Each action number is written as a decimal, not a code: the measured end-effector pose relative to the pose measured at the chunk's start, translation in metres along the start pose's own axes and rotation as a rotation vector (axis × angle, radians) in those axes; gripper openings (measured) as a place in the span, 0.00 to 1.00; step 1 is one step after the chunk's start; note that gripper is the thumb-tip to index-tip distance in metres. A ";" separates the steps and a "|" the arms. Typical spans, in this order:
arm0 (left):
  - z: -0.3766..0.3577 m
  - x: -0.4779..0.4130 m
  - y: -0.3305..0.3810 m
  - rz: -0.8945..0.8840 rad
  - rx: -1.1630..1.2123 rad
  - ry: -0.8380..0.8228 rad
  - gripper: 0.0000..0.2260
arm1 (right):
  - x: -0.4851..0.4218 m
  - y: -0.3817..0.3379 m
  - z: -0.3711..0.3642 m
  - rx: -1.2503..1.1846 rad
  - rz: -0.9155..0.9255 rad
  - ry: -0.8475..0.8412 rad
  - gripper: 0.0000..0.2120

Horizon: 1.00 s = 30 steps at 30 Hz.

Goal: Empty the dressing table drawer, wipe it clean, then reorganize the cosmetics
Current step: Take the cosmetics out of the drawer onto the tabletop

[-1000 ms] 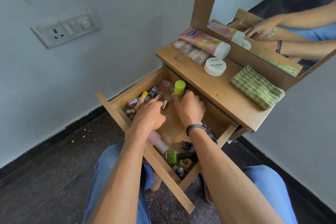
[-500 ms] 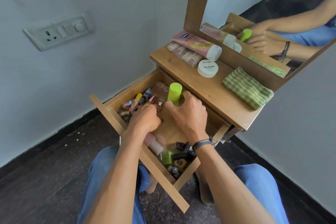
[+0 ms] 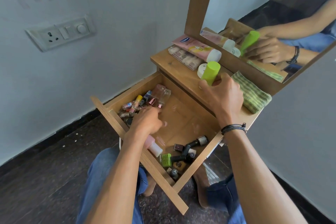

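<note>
At the left corner of the open drawer (image 3: pixel 181 120), a person's left hand (image 3: pixel 145 122) lies among small bottles (image 3: pixel 138 103), fingers curled; whether it holds one cannot be told. To the right, the right hand (image 3: pixel 221 94) grips a green bottle (image 3: pixel 211 72) above the tabletop (image 3: pixel 163 58), beside a folded green cloth (image 3: pixel 252 94).

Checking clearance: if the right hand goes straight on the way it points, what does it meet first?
Probably the white round jar on the tabletop. The right hand, gripping the lime-green bottle, points at it, with the pink tube just beyond. Its height is unclear, so it might pass over.
</note>
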State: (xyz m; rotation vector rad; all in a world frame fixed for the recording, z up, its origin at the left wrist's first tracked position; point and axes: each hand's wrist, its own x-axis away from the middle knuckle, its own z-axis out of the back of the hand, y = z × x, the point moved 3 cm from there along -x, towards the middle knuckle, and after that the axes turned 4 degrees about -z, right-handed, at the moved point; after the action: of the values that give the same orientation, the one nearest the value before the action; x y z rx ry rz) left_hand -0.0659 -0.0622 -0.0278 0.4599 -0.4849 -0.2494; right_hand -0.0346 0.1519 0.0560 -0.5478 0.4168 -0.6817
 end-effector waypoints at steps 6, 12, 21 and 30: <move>-0.005 -0.003 0.002 -0.019 -0.036 -0.011 0.30 | -0.008 0.000 -0.002 -0.025 -0.007 -0.010 0.18; -0.009 -0.006 0.003 -0.023 -0.071 -0.039 0.31 | -0.011 0.008 -0.009 -0.068 0.017 -0.004 0.16; -0.007 -0.004 0.004 -0.015 -0.039 -0.044 0.29 | 0.031 0.002 -0.003 -0.320 0.149 0.291 0.06; -0.002 -0.004 0.003 0.037 0.092 0.032 0.24 | 0.064 -0.006 -0.076 -0.113 0.370 -0.284 0.10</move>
State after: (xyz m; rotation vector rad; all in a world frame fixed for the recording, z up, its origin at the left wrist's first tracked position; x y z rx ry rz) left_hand -0.0676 -0.0578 -0.0297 0.5434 -0.4747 -0.1842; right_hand -0.0328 0.0782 -0.0116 -0.6438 0.2803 -0.2203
